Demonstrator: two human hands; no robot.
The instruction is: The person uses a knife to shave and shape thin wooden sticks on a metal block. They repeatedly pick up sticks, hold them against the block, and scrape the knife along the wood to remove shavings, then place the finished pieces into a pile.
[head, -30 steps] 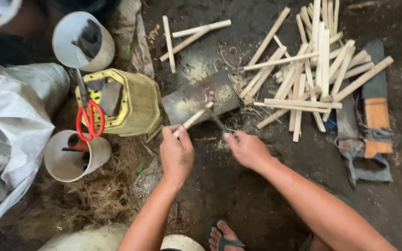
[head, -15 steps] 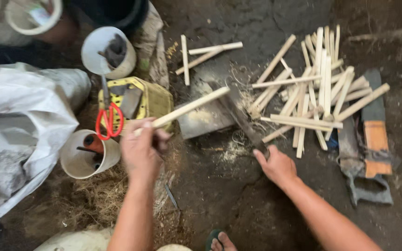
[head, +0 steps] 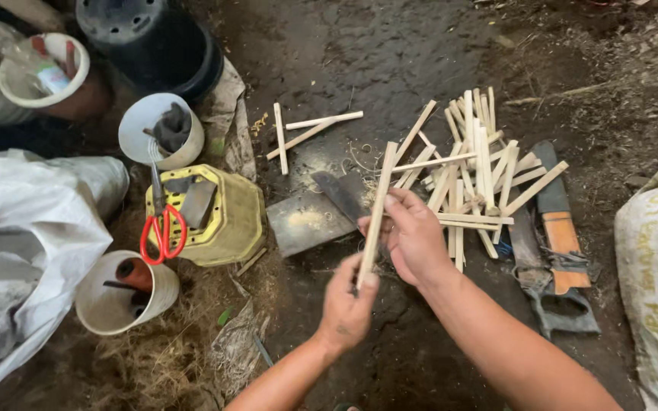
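Both grips clench one stick (head: 376,207): our left hand (head: 348,306) low, right hand (head: 413,236) midway with the knife (head: 338,195), beside the stick pile (head: 475,171).

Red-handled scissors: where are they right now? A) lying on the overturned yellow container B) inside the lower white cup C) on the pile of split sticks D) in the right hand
A: the red-handled scissors lie on the yellow container; both hands hold a wooden stick.
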